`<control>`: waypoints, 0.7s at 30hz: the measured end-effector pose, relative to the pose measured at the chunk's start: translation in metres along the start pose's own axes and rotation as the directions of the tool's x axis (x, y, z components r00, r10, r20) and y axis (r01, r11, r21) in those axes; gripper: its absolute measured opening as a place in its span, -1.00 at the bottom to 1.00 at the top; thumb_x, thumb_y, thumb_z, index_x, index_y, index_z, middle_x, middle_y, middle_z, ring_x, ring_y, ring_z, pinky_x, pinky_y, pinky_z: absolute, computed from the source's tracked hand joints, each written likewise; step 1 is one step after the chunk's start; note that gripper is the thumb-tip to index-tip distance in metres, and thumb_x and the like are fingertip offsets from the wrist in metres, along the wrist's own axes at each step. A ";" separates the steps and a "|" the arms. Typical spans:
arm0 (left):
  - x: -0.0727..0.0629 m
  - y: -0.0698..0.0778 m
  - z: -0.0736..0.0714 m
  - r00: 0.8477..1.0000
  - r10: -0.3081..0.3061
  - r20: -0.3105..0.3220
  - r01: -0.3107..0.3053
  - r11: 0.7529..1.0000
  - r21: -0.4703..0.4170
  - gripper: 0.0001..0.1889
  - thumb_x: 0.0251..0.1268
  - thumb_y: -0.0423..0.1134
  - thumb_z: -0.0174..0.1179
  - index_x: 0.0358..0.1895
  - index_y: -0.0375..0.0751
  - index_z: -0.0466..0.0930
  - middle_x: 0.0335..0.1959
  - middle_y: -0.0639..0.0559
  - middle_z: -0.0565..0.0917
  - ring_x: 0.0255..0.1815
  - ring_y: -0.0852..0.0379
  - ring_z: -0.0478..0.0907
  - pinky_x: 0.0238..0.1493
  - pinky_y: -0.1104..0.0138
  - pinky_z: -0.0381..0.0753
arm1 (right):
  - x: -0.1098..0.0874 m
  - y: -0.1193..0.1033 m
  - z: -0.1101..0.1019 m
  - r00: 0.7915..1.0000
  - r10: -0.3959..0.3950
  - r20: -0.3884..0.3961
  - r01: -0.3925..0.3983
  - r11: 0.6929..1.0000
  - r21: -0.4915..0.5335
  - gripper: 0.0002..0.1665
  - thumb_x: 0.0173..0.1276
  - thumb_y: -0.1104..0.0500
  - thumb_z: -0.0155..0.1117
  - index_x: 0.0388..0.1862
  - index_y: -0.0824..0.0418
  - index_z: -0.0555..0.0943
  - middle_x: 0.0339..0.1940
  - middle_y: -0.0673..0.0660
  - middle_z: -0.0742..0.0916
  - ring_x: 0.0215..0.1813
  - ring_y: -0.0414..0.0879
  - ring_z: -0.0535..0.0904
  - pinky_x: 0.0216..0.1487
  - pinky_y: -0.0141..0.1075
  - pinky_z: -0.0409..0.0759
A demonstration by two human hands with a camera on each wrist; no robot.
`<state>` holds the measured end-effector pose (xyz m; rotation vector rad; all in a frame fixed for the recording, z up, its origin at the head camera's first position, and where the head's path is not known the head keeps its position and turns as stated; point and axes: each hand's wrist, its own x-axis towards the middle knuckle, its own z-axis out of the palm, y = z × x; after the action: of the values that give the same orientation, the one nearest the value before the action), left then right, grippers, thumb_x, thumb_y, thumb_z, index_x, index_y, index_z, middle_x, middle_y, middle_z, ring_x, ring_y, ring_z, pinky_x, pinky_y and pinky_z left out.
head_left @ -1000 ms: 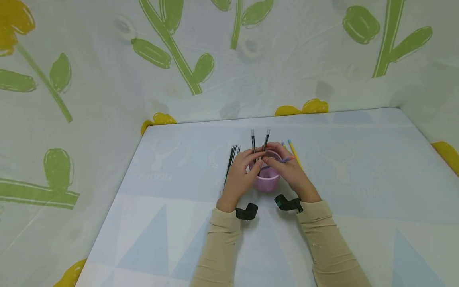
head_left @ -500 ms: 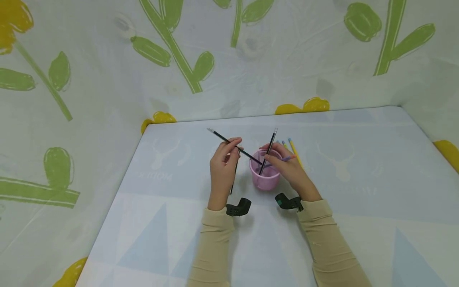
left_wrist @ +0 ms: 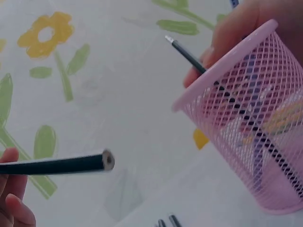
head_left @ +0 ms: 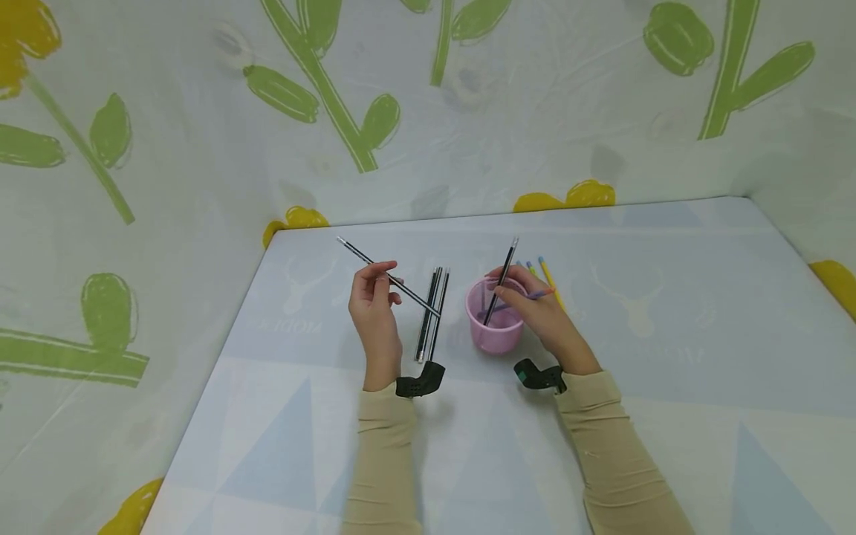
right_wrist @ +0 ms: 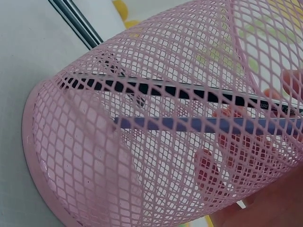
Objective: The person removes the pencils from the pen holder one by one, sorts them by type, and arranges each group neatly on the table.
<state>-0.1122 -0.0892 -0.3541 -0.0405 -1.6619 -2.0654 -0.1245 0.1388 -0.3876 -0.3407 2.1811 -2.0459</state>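
My left hand pinches a black pencil in the air, left of the cup. Its flat, unsharpened end points toward the cup side in the left wrist view. In the head view that end overlaps several black pencils lying side by side on the table. My right hand grips the rim of a pink mesh pencil cup at its right and far side. Inside the cup lean another black pencil, running past the right thumb, and a purple pencil with an orange-red end.
Behind the right hand lie several pencils, one a yellow pencil with a blue end. The table has a pale blue and white pattern and meets a floral cloth wall at the back.
My left hand has drawn one of two black pencils out of the cup and carried it left over the row of pencils. The right hand stays at the cup; the remaining black pencil leans further right.
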 end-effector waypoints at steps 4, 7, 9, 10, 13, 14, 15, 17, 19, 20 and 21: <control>0.003 -0.007 -0.009 1.000 -0.022 -0.002 0.022 0.989 0.148 -0.82 0.33 -0.37 -0.10 -0.13 -0.33 0.46 -0.15 -0.10 0.58 -0.32 -0.07 0.40 -0.41 0.33 0.35 | 0.000 -0.001 0.000 1.000 0.006 -0.007 -0.006 1.000 -0.003 -0.66 0.31 0.07 0.08 0.01 0.16 0.41 0.08 0.06 0.51 0.22 -0.12 0.30 0.15 -0.07 0.27; 0.006 -0.021 -0.017 0.998 -0.064 0.006 0.059 0.947 0.316 -0.81 0.34 -0.30 -0.08 -0.14 -0.19 0.52 -0.18 0.06 0.61 -0.27 0.00 0.42 -0.30 0.29 0.38 | 0.000 -0.002 0.000 1.000 0.006 -0.006 -0.006 1.000 -0.001 -0.66 0.31 0.07 0.07 0.01 0.17 0.41 0.08 0.07 0.51 0.23 -0.12 0.28 0.16 -0.06 0.25; 0.008 -0.033 -0.021 0.994 -0.107 0.007 0.094 0.900 0.426 -0.81 0.32 -0.26 -0.06 -0.16 -0.05 0.56 -0.20 0.18 0.60 -0.24 0.10 0.43 -0.26 0.30 0.39 | 0.000 -0.001 0.000 1.000 0.008 -0.007 -0.008 1.000 -0.002 -0.67 0.31 0.06 0.07 0.01 0.15 0.42 0.07 0.06 0.51 0.23 -0.14 0.29 0.15 -0.07 0.25; 0.007 -0.035 -0.022 0.991 -0.130 0.010 0.110 0.871 0.480 -0.80 0.31 -0.26 -0.06 -0.16 -0.02 0.57 -0.20 0.20 0.59 -0.24 0.11 0.43 -0.31 0.29 0.39 | 0.000 0.000 0.000 1.000 0.007 -0.007 -0.007 1.000 -0.001 -0.68 0.31 0.06 0.08 0.00 0.14 0.42 0.07 0.05 0.51 0.22 -0.14 0.30 0.15 -0.07 0.26; 0.007 -0.043 -0.024 0.983 -0.186 0.017 0.136 0.774 0.619 -0.76 0.28 -0.29 -0.07 -0.15 0.04 0.58 -0.17 0.21 0.57 -0.24 0.16 0.40 -0.42 0.31 0.35 | 0.000 0.000 0.000 1.000 0.008 -0.005 -0.008 1.000 0.002 -0.68 0.31 0.05 0.08 0.00 0.13 0.42 0.06 0.04 0.52 0.23 -0.15 0.29 0.17 -0.07 0.24; 0.007 -0.046 -0.025 0.979 -0.202 0.025 0.137 0.746 0.651 -0.74 0.27 -0.31 -0.08 -0.12 0.05 0.58 -0.15 0.19 0.57 -0.24 0.15 0.39 -0.42 0.31 0.34 | 0.000 0.001 0.000 1.000 0.006 -0.005 -0.006 1.000 0.000 -0.68 0.31 0.05 0.07 0.00 0.14 0.42 0.06 0.05 0.52 0.24 -0.14 0.28 0.17 -0.06 0.24; 0.007 -0.048 -0.025 0.975 -0.219 0.033 0.138 0.721 0.678 -0.72 0.26 -0.32 -0.08 -0.11 0.05 0.58 -0.14 0.16 0.57 -0.25 0.14 0.39 -0.43 0.31 0.34 | 0.001 0.001 0.000 1.000 0.007 -0.005 -0.007 1.000 0.002 -0.67 0.31 0.05 0.07 0.01 0.14 0.42 0.07 0.06 0.52 0.24 -0.14 0.28 0.17 -0.06 0.23; 0.006 -0.053 -0.026 0.967 -0.251 0.049 0.140 0.678 0.722 -0.69 0.24 -0.34 -0.08 -0.07 0.04 0.57 -0.14 0.10 0.57 -0.29 0.12 0.39 -0.44 0.33 0.34 | 0.001 0.000 0.000 1.000 0.006 -0.003 -0.006 1.000 -0.001 -0.66 0.31 0.05 0.07 0.02 0.15 0.41 0.08 0.07 0.51 0.25 -0.13 0.27 0.18 -0.06 0.22; 0.005 -0.056 -0.026 0.959 -0.276 0.064 0.136 0.646 0.751 -0.67 0.23 -0.36 -0.08 -0.03 0.03 0.56 -0.16 0.04 0.59 -0.36 0.11 0.40 -0.45 0.34 0.35 | 0.001 0.000 0.000 1.000 0.004 -0.001 -0.004 1.000 -0.003 -0.65 0.32 0.05 0.06 0.03 0.16 0.40 0.08 0.08 0.51 0.26 -0.12 0.26 0.19 -0.06 0.21; 0.005 -0.058 -0.026 0.955 -0.288 0.070 0.136 0.635 0.760 -0.66 0.23 -0.36 -0.08 -0.01 0.03 0.55 -0.17 0.01 0.59 -0.41 0.11 0.40 -0.47 0.34 0.35 | 0.001 0.000 0.000 1.000 0.008 -0.004 -0.008 1.000 -0.005 -0.65 0.32 0.05 0.07 0.03 0.15 0.41 0.08 0.07 0.51 0.25 -0.12 0.27 0.19 -0.07 0.22; 0.005 -0.059 -0.026 0.952 -0.298 0.074 0.136 0.625 0.769 -0.65 0.22 -0.36 -0.08 0.01 0.03 0.55 -0.19 -0.01 0.60 -0.46 0.11 0.39 -0.50 0.34 0.36 | 0.001 0.000 0.000 1.000 0.007 -0.005 -0.007 1.000 -0.006 -0.65 0.31 0.05 0.07 0.04 0.15 0.41 0.08 0.08 0.51 0.25 -0.12 0.27 0.19 -0.06 0.22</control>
<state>-0.1320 -0.1064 -0.4134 0.2634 -2.6568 -1.3593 -0.1253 0.1386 -0.3875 -0.3287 2.1886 -2.0386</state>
